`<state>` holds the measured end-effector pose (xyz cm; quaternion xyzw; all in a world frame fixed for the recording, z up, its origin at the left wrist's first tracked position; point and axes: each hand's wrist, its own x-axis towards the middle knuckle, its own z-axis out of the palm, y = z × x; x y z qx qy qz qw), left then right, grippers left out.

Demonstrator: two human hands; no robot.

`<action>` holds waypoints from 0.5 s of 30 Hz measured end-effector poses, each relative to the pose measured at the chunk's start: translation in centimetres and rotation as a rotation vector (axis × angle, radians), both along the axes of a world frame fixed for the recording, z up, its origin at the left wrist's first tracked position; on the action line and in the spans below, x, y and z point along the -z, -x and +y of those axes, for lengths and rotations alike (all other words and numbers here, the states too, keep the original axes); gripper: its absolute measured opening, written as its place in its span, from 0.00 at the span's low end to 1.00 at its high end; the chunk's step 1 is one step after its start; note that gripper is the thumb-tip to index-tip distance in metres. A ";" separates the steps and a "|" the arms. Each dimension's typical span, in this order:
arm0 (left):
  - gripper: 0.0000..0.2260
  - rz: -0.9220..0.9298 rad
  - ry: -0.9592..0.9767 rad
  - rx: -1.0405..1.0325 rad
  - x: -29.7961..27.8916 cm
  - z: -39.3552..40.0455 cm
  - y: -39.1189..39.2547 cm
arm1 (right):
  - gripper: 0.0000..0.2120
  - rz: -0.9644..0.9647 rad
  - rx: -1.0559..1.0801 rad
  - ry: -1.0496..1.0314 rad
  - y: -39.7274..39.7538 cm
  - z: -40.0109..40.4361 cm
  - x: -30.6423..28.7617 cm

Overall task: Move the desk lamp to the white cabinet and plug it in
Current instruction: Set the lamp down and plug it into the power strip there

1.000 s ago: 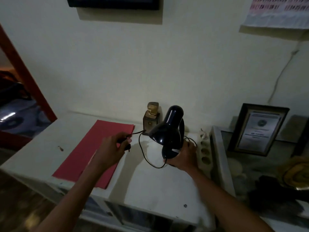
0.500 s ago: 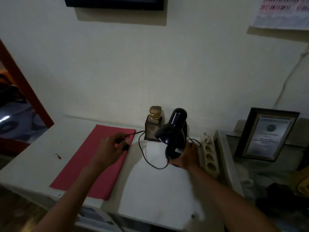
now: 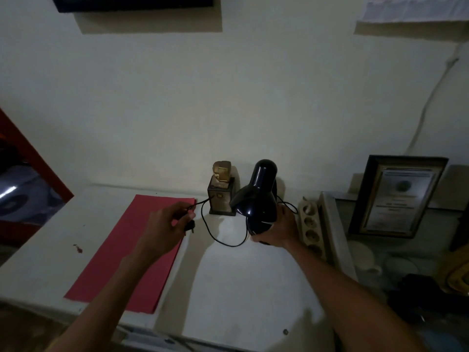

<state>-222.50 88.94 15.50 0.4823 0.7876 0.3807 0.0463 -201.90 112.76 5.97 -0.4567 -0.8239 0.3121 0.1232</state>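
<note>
The black desk lamp (image 3: 256,196) stands near the back of the white cabinet top (image 3: 236,283), its shade tilted down to the left. My right hand (image 3: 278,228) grips the lamp's base, which it mostly hides. My left hand (image 3: 165,229) holds the lamp's black plug (image 3: 189,226) over the edge of a red sheet. The thin black cord (image 3: 215,236) loops across the cabinet between plug and lamp. A white power strip (image 3: 311,224) with several sockets lies just right of the lamp.
A small gold trophy on a dark block (image 3: 221,193) stands left of the lamp by the wall. The red sheet (image 3: 134,250) covers the cabinet's left part. A framed certificate (image 3: 396,196) leans at the right, above a lower cluttered shelf. A red door frame (image 3: 33,158) is at the left.
The lamp has stayed near the back of the cabinet by the trophy, my right hand still around its base. My left hand has kept hold of the plug. The camera has shifted slightly.
</note>
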 end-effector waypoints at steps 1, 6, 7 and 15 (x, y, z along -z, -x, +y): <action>0.05 -0.006 0.005 0.003 0.0 0.1 -0.3 | 0.62 -0.019 0.003 0.010 0.1 0.2 0.0; 0.04 -0.019 0.014 -0.023 -1.2 0.0 -0.9 | 0.53 0.031 -0.047 0.011 0.1 0.5 -0.7; 0.04 -0.022 0.001 -0.028 -1.8 0.0 -0.9 | 0.47 0.033 -0.078 0.043 -0.2 0.9 -1.2; 0.06 -0.010 -0.148 -0.004 -10.1 5.1 -1.0 | 0.13 0.232 0.059 -0.086 -2.9 3.2 -12.6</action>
